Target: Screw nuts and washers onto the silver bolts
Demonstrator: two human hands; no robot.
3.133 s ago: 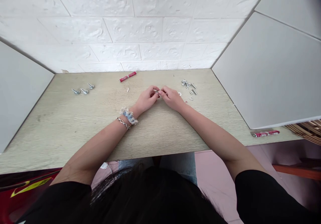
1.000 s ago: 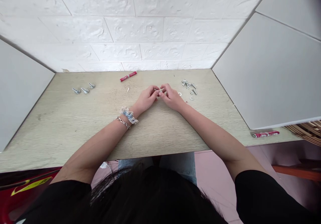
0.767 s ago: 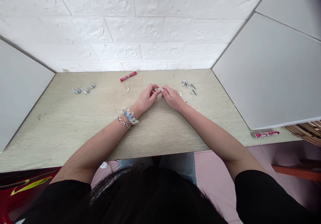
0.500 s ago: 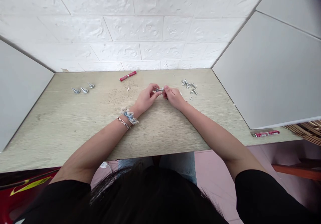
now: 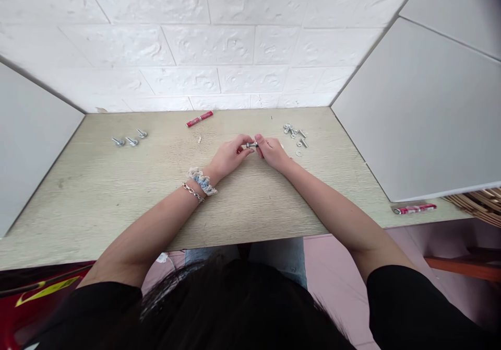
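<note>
Between my two hands, over the middle of the tabletop [image 5: 242,203], is a small silver bolt [image 5: 251,145] lying roughly level. My left hand [image 5: 230,156] pinches its left end with thumb and fingers. The other end is gripped by my right hand [image 5: 271,152], thumb on top and fingers curled beneath. Whether a nut or washer is on the bolt is too small to make out. To the right of my right hand lies a loose pile of bolts and nuts [image 5: 290,129], with a single washer [image 5: 298,154] nearer me.
Three bolts with hardware on them [image 5: 131,141] lie at the left. A red tube [image 5: 199,118] rests near the white brick wall [image 5: 235,47]. Another red tube [image 5: 415,209] sits by a wicker basket [image 5: 479,203] at the right. White panels [image 5: 434,115] close both sides.
The bolt has turned slightly and dropped a little between my hands. My fingers have shifted their grip on it; the pieces on the table stay where they were.
</note>
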